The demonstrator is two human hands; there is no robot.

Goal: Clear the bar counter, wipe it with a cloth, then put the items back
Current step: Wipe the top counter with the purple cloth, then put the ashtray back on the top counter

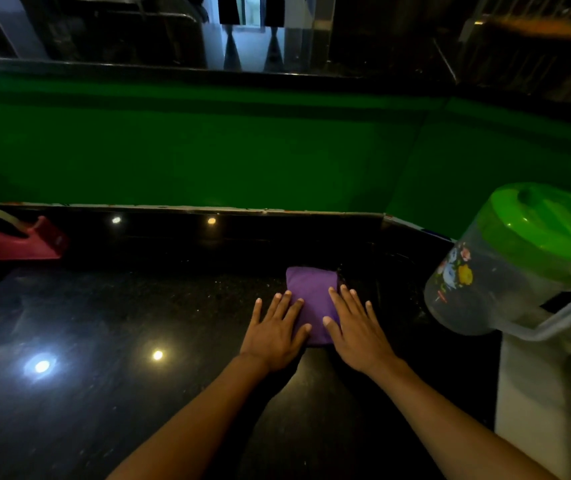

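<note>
In the head view, one folded purple cloth (312, 299) lies on the black counter (145, 306), nearer its back edge and right end. The left hand (274, 336) and the right hand (356, 329) press flat on it, fingers straight, side by side, clamping nothing. The cloth looks soft, light and limp; I think palms on top control it best. I count one jug (505, 268) at the right end and one red tape dispenser (17, 237) at the left.
</note>
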